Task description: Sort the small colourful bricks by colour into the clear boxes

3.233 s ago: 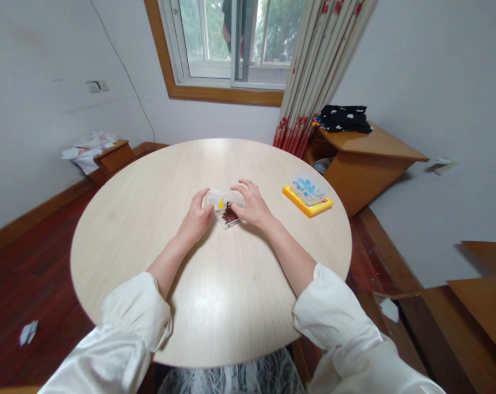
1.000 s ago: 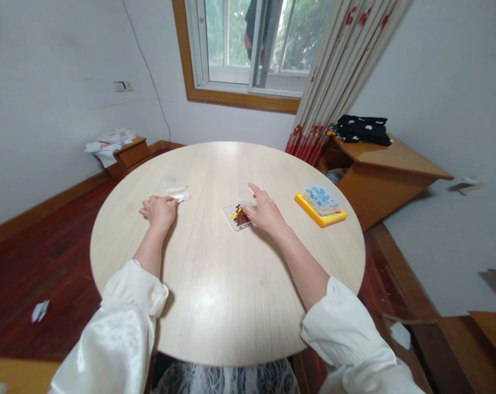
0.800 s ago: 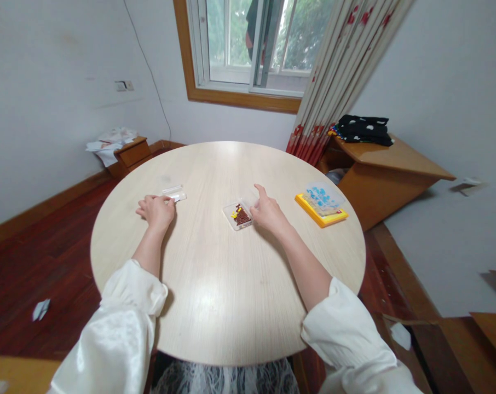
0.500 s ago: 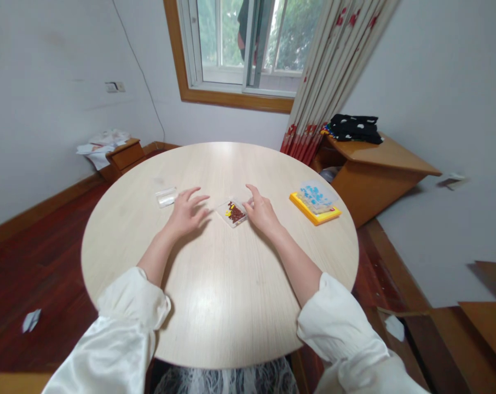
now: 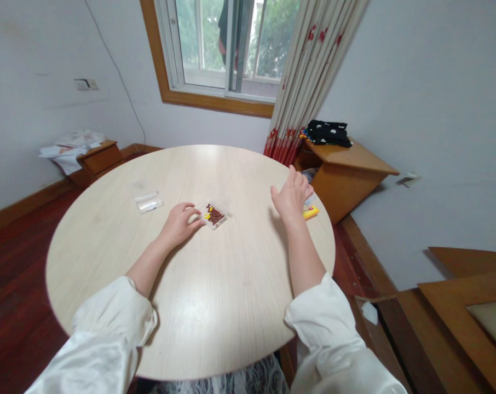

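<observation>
Left hand [image 5: 179, 224] — fingers apart, at clear box's [image 5: 220, 223] 9 o'clock edge. Right hand [image 5: 291, 198] — spread, by yellow case [image 5: 311, 213], 2 o'clock.

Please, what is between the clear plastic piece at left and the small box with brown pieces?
In the head view, the left hand lies between the clear plastic piece and the small box, its fingers at the box's left edge.

Daylight shows bright through the white-framed sliding glass window [image 5: 242, 54]. Pale glare whitens the near half of the round, light wood-grain desk [image 5: 231, 295]; soft shadows fall beside the bare left hand [image 5: 180, 223] and bare right hand [image 5: 292, 196]. Wide-angle distortion stretches the edges.
</observation>
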